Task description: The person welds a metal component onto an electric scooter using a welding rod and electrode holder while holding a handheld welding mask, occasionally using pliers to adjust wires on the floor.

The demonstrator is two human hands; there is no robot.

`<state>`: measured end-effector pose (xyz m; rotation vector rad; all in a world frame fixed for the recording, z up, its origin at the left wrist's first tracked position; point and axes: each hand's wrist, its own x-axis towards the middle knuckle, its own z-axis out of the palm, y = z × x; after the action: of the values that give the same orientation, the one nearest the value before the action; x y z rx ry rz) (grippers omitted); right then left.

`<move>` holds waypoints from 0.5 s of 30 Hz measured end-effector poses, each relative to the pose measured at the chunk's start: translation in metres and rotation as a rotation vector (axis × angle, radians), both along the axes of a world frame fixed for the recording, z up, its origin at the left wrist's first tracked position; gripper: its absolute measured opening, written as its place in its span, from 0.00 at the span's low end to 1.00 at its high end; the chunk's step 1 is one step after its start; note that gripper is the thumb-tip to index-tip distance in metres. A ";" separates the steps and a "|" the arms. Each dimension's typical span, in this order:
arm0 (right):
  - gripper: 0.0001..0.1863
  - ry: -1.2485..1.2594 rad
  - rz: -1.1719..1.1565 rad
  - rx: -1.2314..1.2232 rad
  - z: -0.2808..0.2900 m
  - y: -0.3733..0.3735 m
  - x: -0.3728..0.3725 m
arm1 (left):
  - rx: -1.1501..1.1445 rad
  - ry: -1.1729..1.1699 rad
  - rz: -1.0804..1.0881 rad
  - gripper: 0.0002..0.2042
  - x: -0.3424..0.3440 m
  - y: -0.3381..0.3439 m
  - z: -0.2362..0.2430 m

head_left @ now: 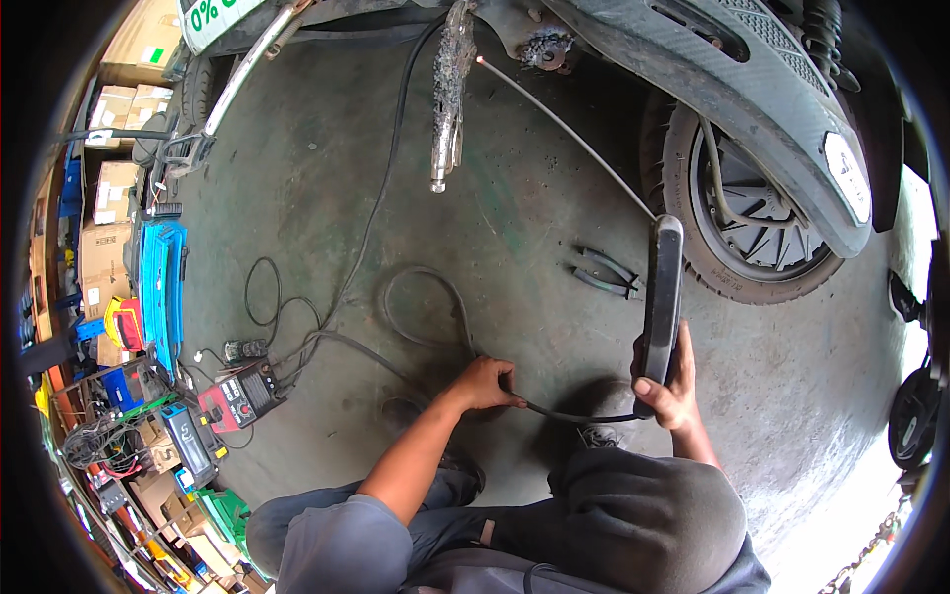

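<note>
My right hand is closed around a black welding electrode holder, held upright with a long thin rod reaching up-left toward the scooter's frame. My left hand is closed on the holder's black cable, which loops on the floor. Rough, spattered locking pliers hang from the frame at the top centre, near the rod's tip. A rough rusty bracket sits to their right. A dark pair of curved tools lies on the floor left of the rear wheel.
The scooter's wheel and grey body panel fill the upper right. A red welding machine with tangled cables stands at the left, beside blue panels, cardboard boxes and assorted tools. My knees are bent at the lower edge.
</note>
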<state>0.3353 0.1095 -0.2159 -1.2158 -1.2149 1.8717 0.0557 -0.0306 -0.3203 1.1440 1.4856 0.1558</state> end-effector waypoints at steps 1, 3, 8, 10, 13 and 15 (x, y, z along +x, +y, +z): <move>0.50 -0.080 -0.016 0.120 -0.005 -0.002 0.002 | -0.015 -0.002 0.005 0.22 0.000 0.001 0.000; 0.51 -0.170 0.012 0.230 0.002 0.002 -0.005 | -0.050 -0.008 0.017 0.22 -0.001 -0.001 0.000; 0.51 -0.355 0.147 0.373 0.022 0.015 -0.011 | 0.010 -0.013 0.020 0.22 0.000 0.002 0.005; 0.50 -0.358 0.143 0.385 0.019 0.008 -0.008 | 0.006 -0.022 0.020 0.22 0.002 0.005 0.006; 0.51 -0.388 0.204 0.359 0.015 0.001 -0.003 | -0.037 -0.028 0.030 0.21 -0.001 0.002 0.004; 0.51 -0.376 0.218 0.341 0.015 0.003 -0.004 | -0.028 -0.023 0.022 0.21 -0.002 0.001 0.003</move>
<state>0.3313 0.1126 -0.2008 -1.3166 -1.8499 1.5285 0.0533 -0.0300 -0.3171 1.1002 1.4754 0.1620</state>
